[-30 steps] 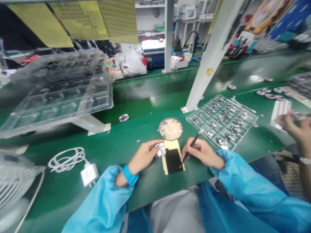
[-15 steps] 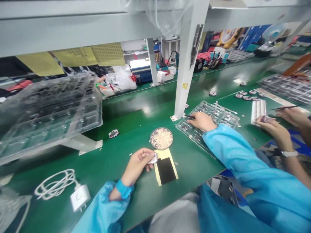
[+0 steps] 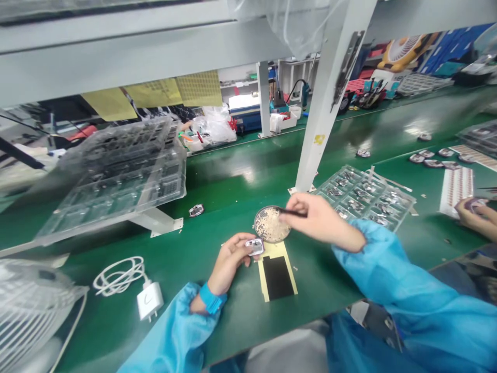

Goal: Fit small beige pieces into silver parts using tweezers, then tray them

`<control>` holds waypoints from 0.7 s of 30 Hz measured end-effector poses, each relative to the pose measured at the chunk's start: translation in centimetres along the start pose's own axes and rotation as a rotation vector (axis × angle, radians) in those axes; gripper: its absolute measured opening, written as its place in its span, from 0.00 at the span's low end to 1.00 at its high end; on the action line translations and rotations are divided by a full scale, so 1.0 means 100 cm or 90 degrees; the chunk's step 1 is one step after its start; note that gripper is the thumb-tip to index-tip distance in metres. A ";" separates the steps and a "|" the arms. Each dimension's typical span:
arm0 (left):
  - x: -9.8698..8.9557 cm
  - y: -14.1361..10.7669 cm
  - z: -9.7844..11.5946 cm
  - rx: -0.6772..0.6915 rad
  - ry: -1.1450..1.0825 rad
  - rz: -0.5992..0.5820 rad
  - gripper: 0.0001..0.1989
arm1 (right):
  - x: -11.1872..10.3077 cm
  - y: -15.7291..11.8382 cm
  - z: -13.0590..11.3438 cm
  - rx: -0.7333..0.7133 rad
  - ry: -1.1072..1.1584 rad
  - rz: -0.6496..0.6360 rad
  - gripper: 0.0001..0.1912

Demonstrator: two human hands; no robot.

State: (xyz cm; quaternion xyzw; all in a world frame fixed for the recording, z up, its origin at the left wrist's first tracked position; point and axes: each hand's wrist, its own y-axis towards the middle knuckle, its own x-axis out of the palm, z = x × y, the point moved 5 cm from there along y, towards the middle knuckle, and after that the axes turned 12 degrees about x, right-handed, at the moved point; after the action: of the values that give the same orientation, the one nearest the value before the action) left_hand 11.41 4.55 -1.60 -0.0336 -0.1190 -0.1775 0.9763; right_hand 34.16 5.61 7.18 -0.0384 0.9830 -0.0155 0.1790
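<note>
My left hand point(image 3: 232, 259) holds a small white-rimmed oval casing point(image 3: 255, 246) between thumb and fingers, its hollow side up. My right hand point(image 3: 314, 217) grips dark tweezers point(image 3: 293, 212), whose tip end is over the right edge of a round dish point(image 3: 261, 237) of tiny cream-coloured pieces point(image 3: 272, 224). Whether the tips hold a piece is too small to tell. Below the dish lies a yellow sheet point(image 3: 262, 285) with a black rectangle point(image 3: 278, 277) on it. Behind my right forearm sits a clear compartment tray point(image 3: 361, 192) of small metal parts.
A white post point(image 3: 322, 119) rises behind my right hand. To the left are a raised stack of clear trays point(image 3: 151, 181), a charger with cable point(image 3: 149, 300) and a white fan point(image 3: 34, 311). Another casing point(image 3: 196, 210) lies further back. A co-worker's hand point(image 3: 476, 215) is at the right.
My right hand has moved left with the tweezers, from the compartment tray to the round dish. My left hand still holds the casing, now tilted more toward me. The view has shifted left.
</note>
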 end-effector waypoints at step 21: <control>-0.003 -0.011 0.008 0.085 0.049 0.059 0.16 | 0.085 -0.016 0.045 0.128 0.127 -0.149 0.17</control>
State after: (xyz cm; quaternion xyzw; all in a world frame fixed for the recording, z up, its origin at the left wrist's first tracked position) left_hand 10.57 3.70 -0.85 0.0325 -0.0915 -0.1252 0.9874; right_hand 27.95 3.29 0.02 -0.1330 0.9781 -0.1384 0.0805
